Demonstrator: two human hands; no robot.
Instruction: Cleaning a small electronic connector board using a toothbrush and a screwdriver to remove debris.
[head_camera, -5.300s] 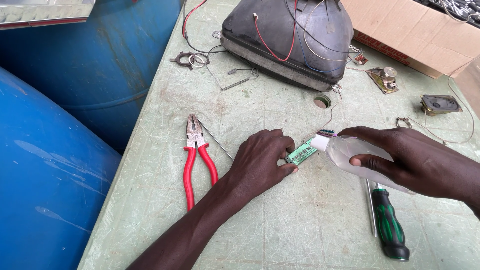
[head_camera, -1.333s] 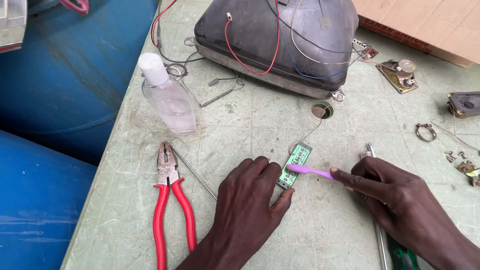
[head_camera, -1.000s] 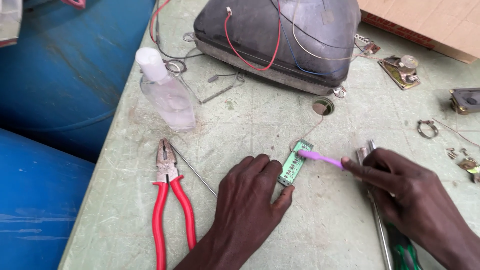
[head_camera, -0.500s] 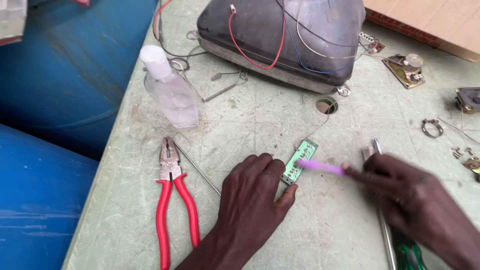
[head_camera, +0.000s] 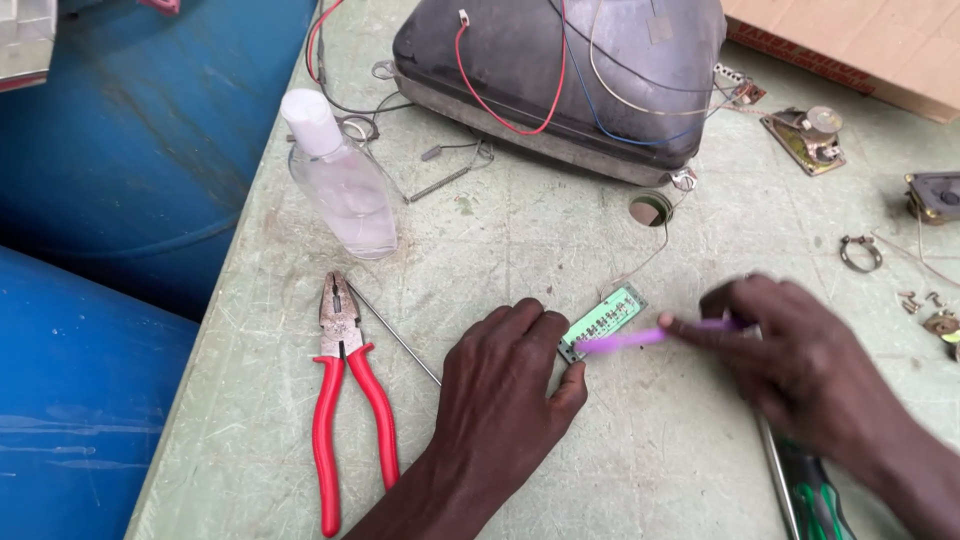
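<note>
We are pinning a small green circuit board (head_camera: 602, 321) flat to the counter (head_camera: 560, 240) with our left hand (head_camera: 500, 395). Its fingers are spread and pressed down at the board's near end, which keeps the strip from sliding. Our right hand (head_camera: 800, 360) is closed around the handle of a thin purple brush (head_camera: 625, 340), pinching it between thumb and fingertips, and the brush tip lies across the board's face. The right hand and brush are blurred, so we cannot tell exactly how the bristles meet the board.

To the left, well clear of the hands, lie red-handled pliers (head_camera: 340, 400) with a thin metal rod (head_camera: 392, 334) just beside them. A clear plastic bottle (head_camera: 338, 180) with a white cap lies tilted further back, within reach. A green-handled screwdriver (head_camera: 815, 495) sits near our right wrist, partly hidden by it.

The counter is a pale green board, scratched and stained, with a round hole (head_camera: 651, 209) in it. At the back rests a dark picture tube (head_camera: 570, 70) trailing red, blue and white wires. Small metal parts (head_camera: 808, 135) and a loose ring clamp (head_camera: 860, 253) lie scattered to the right, by a cardboard box (head_camera: 860, 45). 2 large blue drums (head_camera: 120, 180) stand against the counter's left edge.
</note>
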